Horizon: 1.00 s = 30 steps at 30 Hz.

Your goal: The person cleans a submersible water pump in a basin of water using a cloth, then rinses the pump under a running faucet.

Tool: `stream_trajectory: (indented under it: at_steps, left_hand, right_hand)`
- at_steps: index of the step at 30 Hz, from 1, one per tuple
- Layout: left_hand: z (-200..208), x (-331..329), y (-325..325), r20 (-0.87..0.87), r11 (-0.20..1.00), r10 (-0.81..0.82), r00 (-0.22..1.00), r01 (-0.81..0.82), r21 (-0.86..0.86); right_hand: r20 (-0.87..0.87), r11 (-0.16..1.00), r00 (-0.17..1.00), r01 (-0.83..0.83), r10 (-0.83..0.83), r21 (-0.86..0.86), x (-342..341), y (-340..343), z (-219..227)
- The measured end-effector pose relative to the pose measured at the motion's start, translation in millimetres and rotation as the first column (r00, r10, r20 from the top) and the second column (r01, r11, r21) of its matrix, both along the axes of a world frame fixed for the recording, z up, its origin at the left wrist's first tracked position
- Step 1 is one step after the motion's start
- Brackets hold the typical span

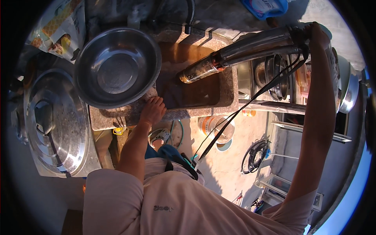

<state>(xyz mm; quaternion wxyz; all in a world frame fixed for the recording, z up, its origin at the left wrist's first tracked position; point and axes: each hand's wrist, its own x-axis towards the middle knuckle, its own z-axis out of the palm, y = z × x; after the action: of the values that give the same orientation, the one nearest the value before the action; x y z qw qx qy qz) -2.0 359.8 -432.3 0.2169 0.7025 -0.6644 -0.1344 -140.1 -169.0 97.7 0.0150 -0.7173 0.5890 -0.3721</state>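
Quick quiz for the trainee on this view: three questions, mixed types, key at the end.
1. Short answer: which hand holds the upper end of the long steel cylinder?
2. True or false: a round metal basin is to the left of the long steel cylinder in the picture.
3. Fill in: the left hand rests at the front edge of the ____.

Key:
1. The right hand.
2. True.
3. Sink.
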Motion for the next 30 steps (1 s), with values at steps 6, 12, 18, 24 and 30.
stream_trajectory:
  at_steps: [6, 12, 18, 24, 30]
  left_hand:
    - [1.7, 0.4, -1.3, 0.009, 0.999, -0.008, 1.0, 0.009, -0.047]
    - [2.4, -1.0, -5.7, -0.003, 0.999, -0.019, 1.0, 0.019, -0.036]
    - [1.9, 0.9, 1.0, 0.017, 1.0, -0.013, 1.0, 0.012, 0.01]
    - [3.0, -0.2, -1.1, 0.012, 1.0, -0.01, 1.0, 0.01, -0.021]
    - [7.3, 1.9, 1.5, 0.018, 1.0, -0.006, 1.0, 0.006, -0.02]
  right_hand:
    - [0.024, 0.997, 0.999, -0.03, 0.032, -0.069, -15.6, -45.6, 1.9]
    - [0.028, 0.994, 0.999, -0.031, 0.034, -0.105, -21.7, -45.6, 6.1]
    - [0.13, 0.997, 0.989, -0.079, 0.075, 0.02, 18.7, 45.1, -7.5]
    - [0.076, 0.999, 0.996, -0.039, 0.039, 0.003, 17.8, 40.2, -2.8]
    - [0.027, 1.0, 0.999, 0.019, -0.019, -0.004, 15.7, 18.5, -2.7]
